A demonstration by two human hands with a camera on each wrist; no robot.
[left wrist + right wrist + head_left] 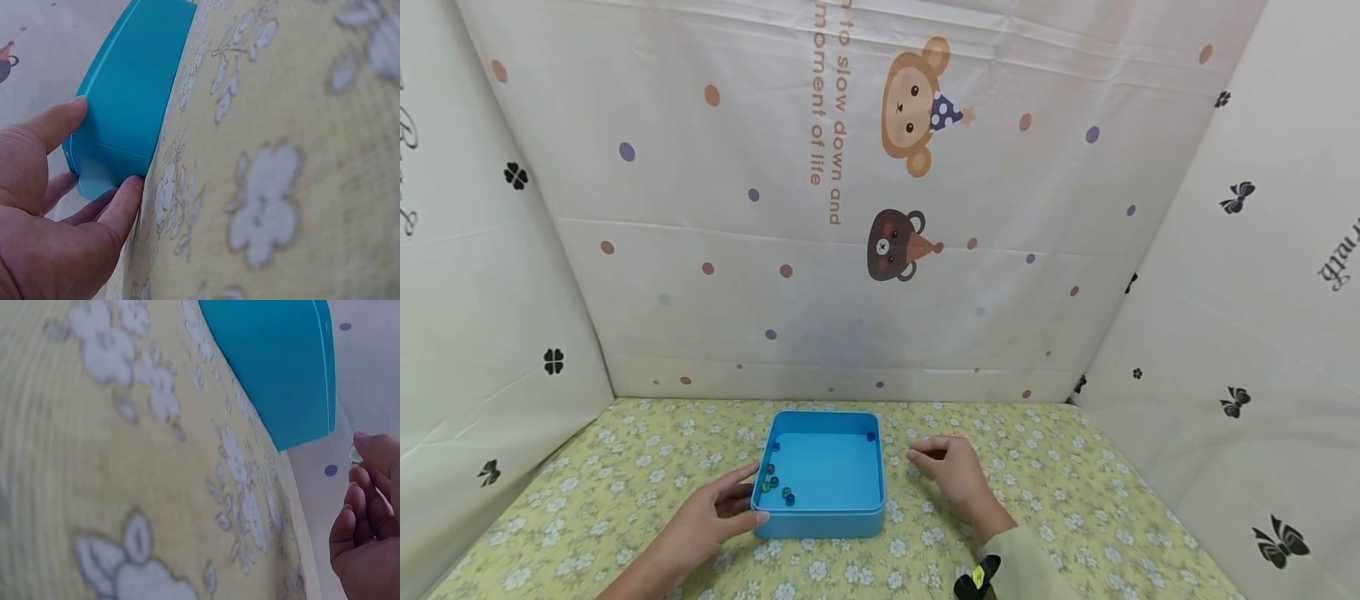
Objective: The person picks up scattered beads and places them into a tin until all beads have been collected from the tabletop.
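Note:
A square blue open box point(829, 475) stands on the cloth before me. Several small glass marbles point(774, 482), green, reddish and dark blue, lie along its left side, and one dark blue marble point(870, 436) sits in the far right corner. My left hand point(703, 517) holds the box's near left corner, thumb at the front edge and fingers against the left wall point(112, 159). To the right of the box, my right hand point(955, 473) is raised above the cloth. Between its thumb and forefinger it pinches a pale greenish glass marble point(355, 454), mostly covered by the fingertips.
A yellow floral cloth point(1075, 500) covers the table. White printed sheets point(820, 292) with animal heads and dots stand behind it, and others rise at left and right. A black and yellow item point(977, 577) is on the right wrist by the sleeve.

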